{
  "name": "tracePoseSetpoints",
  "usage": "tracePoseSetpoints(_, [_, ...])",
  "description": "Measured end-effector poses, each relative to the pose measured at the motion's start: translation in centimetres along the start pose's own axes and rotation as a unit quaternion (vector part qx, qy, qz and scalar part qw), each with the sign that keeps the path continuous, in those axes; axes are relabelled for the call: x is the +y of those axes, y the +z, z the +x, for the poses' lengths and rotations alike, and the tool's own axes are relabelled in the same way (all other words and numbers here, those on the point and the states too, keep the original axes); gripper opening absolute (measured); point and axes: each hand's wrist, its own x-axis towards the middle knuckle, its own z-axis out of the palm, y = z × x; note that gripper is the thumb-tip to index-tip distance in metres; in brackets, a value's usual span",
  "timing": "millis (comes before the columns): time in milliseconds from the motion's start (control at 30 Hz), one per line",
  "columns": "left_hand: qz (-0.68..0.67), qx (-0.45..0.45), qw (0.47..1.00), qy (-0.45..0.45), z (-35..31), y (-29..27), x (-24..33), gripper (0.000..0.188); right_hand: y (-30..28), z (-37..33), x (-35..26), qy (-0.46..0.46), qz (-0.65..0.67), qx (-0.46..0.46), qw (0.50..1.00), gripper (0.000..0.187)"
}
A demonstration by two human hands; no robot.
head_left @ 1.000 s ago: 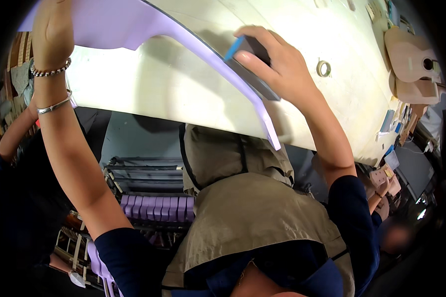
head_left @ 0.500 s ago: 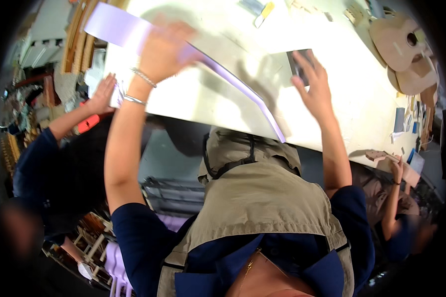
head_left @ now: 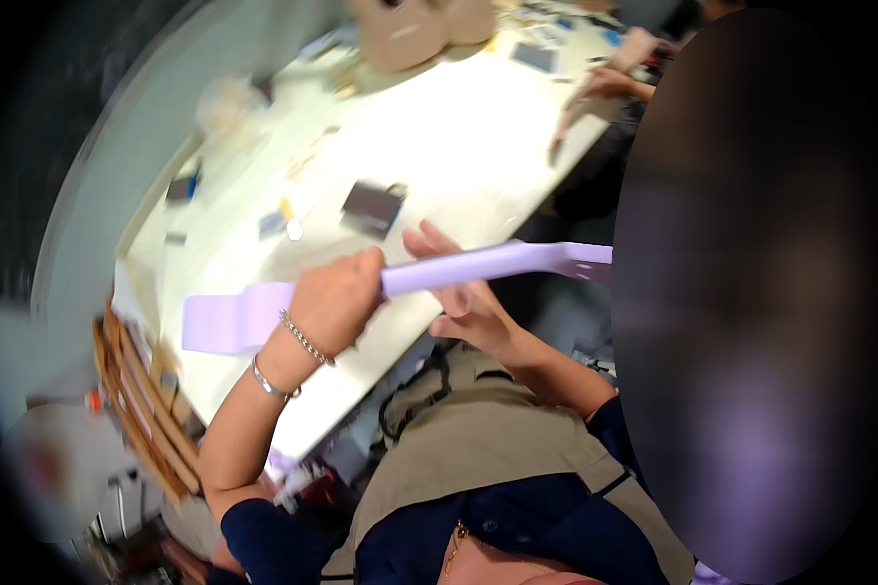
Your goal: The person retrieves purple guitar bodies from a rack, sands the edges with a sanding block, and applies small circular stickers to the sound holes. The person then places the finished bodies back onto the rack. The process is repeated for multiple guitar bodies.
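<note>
My left hand (head_left: 337, 302) is wrapped round a long lavender guitar neck (head_left: 498, 265), near its broad stepped end. The neck lies nearly level across the view, above the table's near edge. Its slim angled end, with small holes, reaches right and is cut off by a blurred area. My right hand (head_left: 473, 304) is behind the middle of the neck, fingers spread and showing above and below it. Whether it touches the neck I cannot tell. Beyond my hands, a dark grey flat block (head_left: 373, 207) rests on the white table (head_left: 429, 127).
Pale wooden guitar bodies (head_left: 424, 34) lie at the far side. Small scraps, a yellow-handled tool (head_left: 289, 216) and a dark block (head_left: 181, 187) are on the table. Wooden strips (head_left: 141, 400) stand at the left. Another person's hand (head_left: 610, 83) is at the far right edge.
My view has swung round. The neck has gone from slanting down toward the table edge to nearly level. My right hand has left the dark block and come to the neck.
</note>
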Motion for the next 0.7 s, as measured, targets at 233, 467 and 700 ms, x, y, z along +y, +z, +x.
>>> tracePoseSetpoints(233, [-0.094, -0.003, 0.899, 0.427, 7.7, -4.8, 15.3, 0.049, -0.8, -6.7, -14.5, -0.368, -0.073, 0.081, 0.924, 0.045])
tracePoseSetpoints(467, [-0.113, 0.096, 0.902, 0.405, 6.9, -2.9, 19.5, 0.07, 1.6, -22.8, -20.1, -0.423, -0.243, 0.531, 0.693, 0.028])
tracePoseSetpoints(700, [-0.175, 0.007, 0.859, 0.481, 8.3, 1.4, 24.8, 0.064, 9.4, -37.2, -24.9, -0.443, -0.308, 0.734, 0.413, 0.042])
